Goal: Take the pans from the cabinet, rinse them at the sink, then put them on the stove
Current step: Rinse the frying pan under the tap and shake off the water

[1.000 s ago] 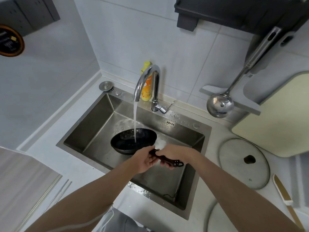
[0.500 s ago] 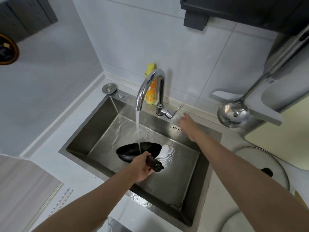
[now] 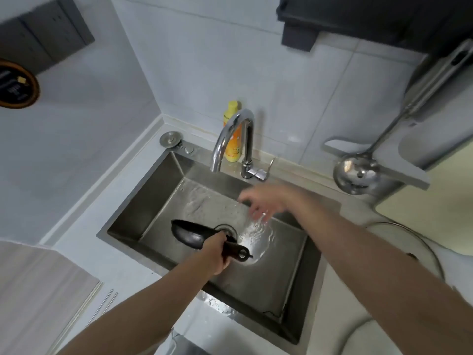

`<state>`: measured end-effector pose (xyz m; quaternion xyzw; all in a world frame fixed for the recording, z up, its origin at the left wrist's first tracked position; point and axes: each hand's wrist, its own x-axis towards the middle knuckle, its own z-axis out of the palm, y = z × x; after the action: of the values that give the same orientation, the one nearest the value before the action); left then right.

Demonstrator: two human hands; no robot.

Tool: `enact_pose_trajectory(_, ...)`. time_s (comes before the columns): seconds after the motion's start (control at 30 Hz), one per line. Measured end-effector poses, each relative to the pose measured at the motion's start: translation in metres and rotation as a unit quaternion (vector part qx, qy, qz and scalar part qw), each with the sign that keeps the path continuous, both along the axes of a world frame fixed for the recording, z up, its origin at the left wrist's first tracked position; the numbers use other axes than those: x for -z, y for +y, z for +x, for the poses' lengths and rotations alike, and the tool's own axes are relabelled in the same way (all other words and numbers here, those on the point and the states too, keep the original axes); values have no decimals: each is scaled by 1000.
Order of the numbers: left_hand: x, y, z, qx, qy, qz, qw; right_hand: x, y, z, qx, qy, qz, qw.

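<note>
A small black pan hangs tipped on its side inside the steel sink, its underside turned toward me. My left hand grips its dark handle just above the drain. Water spreads over the sink floor to the right of the handle. My right hand, blurred by motion, hovers over the sink below the faucet lever with fingers spread and holds nothing. No water runs from the chrome faucet.
A yellow soap bottle stands behind the faucet. A steel ladle hangs at the right wall above a grey shelf. A glass lid lies on the counter right of the sink, a cream cutting board behind it. Chopsticks lie front left.
The water stream has stopped. My right hand left the handle, reached the faucet lever and has come back over the sink. My left hand has tipped the pan from level onto its side.
</note>
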<state>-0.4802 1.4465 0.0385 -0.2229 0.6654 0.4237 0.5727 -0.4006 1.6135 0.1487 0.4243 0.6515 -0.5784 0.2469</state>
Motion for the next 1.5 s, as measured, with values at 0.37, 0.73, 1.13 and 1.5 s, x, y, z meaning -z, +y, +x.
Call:
enact_pose_trajectory(0.37, -21, -14, 0, 116, 70, -32, 990, 63, -136, 20, -101, -50, 62, 992)
enact_pose_trajectory(0.73, -40, -44, -50, 326, -51, 52, 943, 14, -180, 20, 66, -19, 59, 996)
enact_pose_trajectory(1.13, -77, -86, -70, 455, -103, 90, 880, -45, -261, -15, 184, -104, 84, 974)
enact_pose_trajectory(1.5, -107, -82, -42, 476, -105, 107, 867, -67, -291, 3, 379, 17, -11, 925)
